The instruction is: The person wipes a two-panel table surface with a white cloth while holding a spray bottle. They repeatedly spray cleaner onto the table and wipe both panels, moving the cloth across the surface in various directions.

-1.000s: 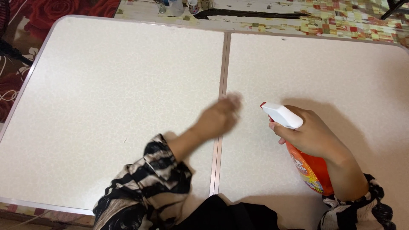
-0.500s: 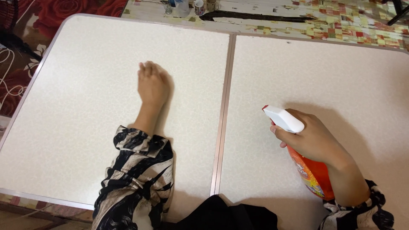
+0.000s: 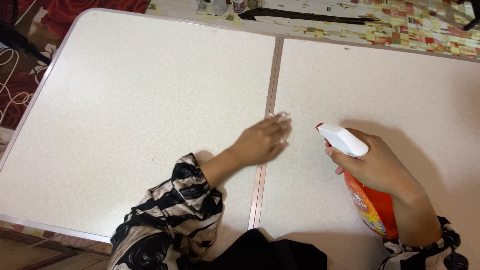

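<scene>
My right hand (image 3: 377, 167) grips an orange spray bottle (image 3: 372, 207) with a white trigger head (image 3: 342, 140). The red nozzle tip points left over the right table panel. My left hand (image 3: 260, 142) lies palm down on the white table (image 3: 150, 90), just left of the metal seam (image 3: 270, 100). Its fingertips reach over the seam. A small piece of white tissue (image 3: 283, 116) shows under the fingertips; most of it is hidden by the hand. The two hands are about a hand's width apart.
The table is a folding one with two speckled white panels and a metal rim (image 3: 30, 107). Beyond its far edge lie a patterned floor covering (image 3: 400, 27) and several small jars (image 3: 220, 6). A red floral carpet (image 3: 25, 55) and a white cable (image 3: 10, 82) are at the left.
My left hand swept from the seam out over the left panel, then came back to the seam. The right hand and bottle stayed almost still.
</scene>
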